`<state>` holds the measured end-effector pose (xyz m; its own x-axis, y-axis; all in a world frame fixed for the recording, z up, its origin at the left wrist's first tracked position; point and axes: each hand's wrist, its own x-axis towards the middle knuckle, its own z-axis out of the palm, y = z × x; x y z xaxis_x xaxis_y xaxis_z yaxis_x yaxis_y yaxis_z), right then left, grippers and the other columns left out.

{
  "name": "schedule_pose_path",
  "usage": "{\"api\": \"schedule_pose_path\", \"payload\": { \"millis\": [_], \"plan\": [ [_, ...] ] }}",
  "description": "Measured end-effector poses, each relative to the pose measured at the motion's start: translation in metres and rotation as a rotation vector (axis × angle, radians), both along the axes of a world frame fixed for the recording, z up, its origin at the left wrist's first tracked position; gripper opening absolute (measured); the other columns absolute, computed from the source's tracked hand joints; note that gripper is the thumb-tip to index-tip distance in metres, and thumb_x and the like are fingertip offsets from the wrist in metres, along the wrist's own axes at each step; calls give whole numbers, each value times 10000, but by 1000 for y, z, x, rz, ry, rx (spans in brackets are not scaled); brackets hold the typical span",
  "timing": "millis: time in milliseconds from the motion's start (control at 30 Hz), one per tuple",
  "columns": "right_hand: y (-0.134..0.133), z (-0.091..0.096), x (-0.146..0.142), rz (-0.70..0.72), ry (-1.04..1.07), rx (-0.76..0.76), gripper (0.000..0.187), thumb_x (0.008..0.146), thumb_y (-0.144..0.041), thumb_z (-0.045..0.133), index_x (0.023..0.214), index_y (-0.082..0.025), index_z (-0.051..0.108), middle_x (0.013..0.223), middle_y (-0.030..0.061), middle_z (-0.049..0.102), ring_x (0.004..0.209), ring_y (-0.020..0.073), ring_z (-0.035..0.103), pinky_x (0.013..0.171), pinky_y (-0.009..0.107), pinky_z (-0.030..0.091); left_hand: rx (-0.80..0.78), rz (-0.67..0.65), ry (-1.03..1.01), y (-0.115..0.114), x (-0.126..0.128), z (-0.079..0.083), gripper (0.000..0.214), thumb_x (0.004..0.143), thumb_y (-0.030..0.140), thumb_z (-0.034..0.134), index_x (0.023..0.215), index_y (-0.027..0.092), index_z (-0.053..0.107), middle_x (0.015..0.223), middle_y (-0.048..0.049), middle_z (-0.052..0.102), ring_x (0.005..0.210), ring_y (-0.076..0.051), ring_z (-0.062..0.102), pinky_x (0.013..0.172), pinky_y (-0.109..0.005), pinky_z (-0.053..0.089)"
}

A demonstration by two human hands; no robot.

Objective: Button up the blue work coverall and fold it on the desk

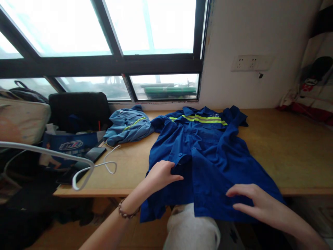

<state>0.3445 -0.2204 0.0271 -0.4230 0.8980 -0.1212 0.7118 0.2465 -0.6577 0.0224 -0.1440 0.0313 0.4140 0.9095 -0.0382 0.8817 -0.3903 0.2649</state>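
Note:
A dark blue work shirt (208, 152) with yellow-green reflective stripes lies spread on the wooden table (286, 149), its hem hanging over the near edge. My left hand (162, 173) pinches the shirt's left front panel near the buttons, fingers closed on the cloth. My right hand (249, 199) lies flat with fingers stretched out on the lower right part of the shirt.
A lighter blue garment (128, 126) is bunched at the table's back left. A white hanger (78, 163), a black phone (95, 153) and a blue bag (70, 144) sit at the left edge. A black case (79, 109) stands by the window. Fabric lies at the far right.

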Motion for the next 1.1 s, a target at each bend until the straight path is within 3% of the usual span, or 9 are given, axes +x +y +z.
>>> {"api": "schedule_pose_path", "payload": {
  "millis": [167, 300, 367, 433, 500, 633, 767, 967, 1100],
  "plan": [
    [23, -8, -57, -209, 190, 151, 219, 819, -345, 453, 825, -208, 623, 855, 30, 635, 788, 165, 590, 713, 256, 474, -177, -115, -187, -15, 9, 21, 360, 750, 485, 495, 634, 146, 530, 587, 9, 509, 574, -111, 452, 523, -221, 286],
    [35, -36, -103, -304, 121, 296, 231, 796, -301, 471, 933, -168, 600, 944, 86, 604, 892, 212, 552, 787, 315, 458, -931, -463, -466, -28, 18, 38, 360, 721, 477, 552, 868, 148, 545, 700, -4, 581, 570, -105, 525, 510, -203, 381],
    [39, -53, -118, -329, -14, 379, 303, 768, -222, 472, 1041, -130, 566, 1063, 130, 554, 1010, 256, 486, 871, 373, 412, -1088, -493, -580, -23, 21, 36, 397, 747, 495, 513, 927, 142, 540, 772, -33, 612, 595, -115, 561, 538, -216, 428],
    [42, -69, -126, -343, -138, 450, 394, 743, -121, 419, 1123, -115, 521, 1164, 146, 490, 1100, 280, 410, 922, 415, 364, -822, -336, -671, -8, 23, 22, 377, 806, 476, 429, 941, 142, 543, 847, -56, 624, 700, -134, 585, 624, -238, 458],
    [47, -79, -128, -332, -211, 490, 482, 715, -65, 377, 1183, -122, 473, 1233, 136, 436, 1169, 287, 336, 954, 435, 324, -363, -135, -649, 14, 24, -1, 340, 840, 417, 392, 1007, 156, 534, 991, -78, 607, 901, -161, 561, 786, -281, 443],
    [69, -83, -123, -264, -297, 428, 521, 732, -167, 432, 1248, -101, 397, 1330, 126, 335, 1239, 358, 189, 977, 527, 226, 105, -47, -245, 62, 22, -54, 410, 850, 386, 383, 1208, 193, 440, 1310, -91, 404, 1229, -223, 314, 1002, -417, 261],
    [114, -78, -114, -230, -351, 350, 535, 794, -388, 417, 1242, -96, 394, 1370, 146, 262, 1241, 386, 148, 927, 626, 162, 250, -31, -46, 102, 21, -80, 453, 877, 427, 272, 1284, 246, 355, 1370, -43, 325, 1273, -241, 221, 1009, -467, 208],
    [185, -76, -97, -198, -343, 398, 508, 791, -458, 428, 1190, -145, 451, 1345, 133, 316, 1225, 331, 212, 933, 591, 171, 292, -37, -19, 160, 19, -79, 455, 876, 435, 265, 1266, 236, 388, 1349, -38, 362, 1245, -222, 266, 1009, -403, 222],
    [204, -80, -90, -203, -281, 480, 508, 759, -476, 482, 1143, -144, 498, 1284, 127, 405, 1195, 308, 273, 945, 534, 211, 306, -62, -30, 186, 16, -78, 440, 874, 422, 289, 1249, 226, 409, 1325, -41, 394, 1225, -213, 294, 1007, -389, 227]
  ]
}}
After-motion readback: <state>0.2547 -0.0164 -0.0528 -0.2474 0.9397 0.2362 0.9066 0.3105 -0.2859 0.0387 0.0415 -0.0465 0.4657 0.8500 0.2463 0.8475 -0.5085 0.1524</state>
